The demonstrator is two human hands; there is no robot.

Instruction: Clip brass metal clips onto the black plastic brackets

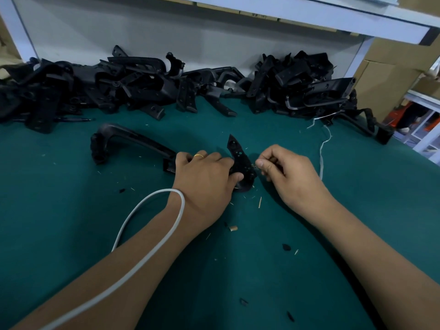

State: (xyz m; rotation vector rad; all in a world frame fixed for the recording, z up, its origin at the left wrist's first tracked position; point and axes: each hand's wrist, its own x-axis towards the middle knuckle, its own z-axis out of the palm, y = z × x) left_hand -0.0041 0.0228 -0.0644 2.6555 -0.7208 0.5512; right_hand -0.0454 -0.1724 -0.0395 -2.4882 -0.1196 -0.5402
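The left hand [209, 172] is holding the black bracket [240, 160] down so it stays put. At three o'clock, the right hand [283, 170] is pinching a tiny clip [254, 166] against its edge.

We found no text, label, brand, number or sign that could be read anywhere in the head view; the cardboard boxes [390, 75] at the right showed us only plain brown faces; the black plastic brackets [147, 84] carried no marking that we could make out.
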